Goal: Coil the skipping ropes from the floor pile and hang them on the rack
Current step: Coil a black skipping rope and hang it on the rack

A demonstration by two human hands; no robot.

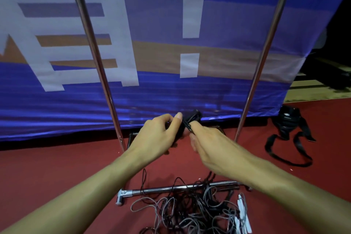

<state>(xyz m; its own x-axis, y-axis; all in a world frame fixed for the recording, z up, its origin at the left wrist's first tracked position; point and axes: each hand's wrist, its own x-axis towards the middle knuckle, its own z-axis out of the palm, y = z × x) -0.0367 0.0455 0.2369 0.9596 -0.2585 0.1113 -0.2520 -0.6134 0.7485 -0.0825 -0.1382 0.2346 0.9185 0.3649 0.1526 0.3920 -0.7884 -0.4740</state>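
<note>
Left hand: my left hand is curled round a small black bundle, thumb up on top of it, fingers wrapped underneath.
Right hand: my right hand sits just beside the left, touching the same bundle; its fingers pinch a black strand or handle end that runs back toward the left thumb.
Held rope: the coiled rope pokes up between the two hands, above the knuckles. I cannot tell how many turns it has; most of it is hidden in the palms.
Step in hand: I judge I am finishing the coil, tucking or wrapping the last length, not yet hanging it.
Rack uprights: the left pole rises just beyond my left hand and the right pole well beyond my right. No top bar is in view.
Rack base: the base bar lies below my wrists, with loose cords draped over it.
Floor pile: the rope pile lies under my forearms, a tangle of black and grey cords with pale handles at its right edge.
Off to the right: a black strap bag lies on the red floor, well apart from my right hand.
Behind: a blue banner hangs beyond the poles.
Next move: secure the loose end so the coil holds, then lift both hands and look up to find the hanging bar.
</note>
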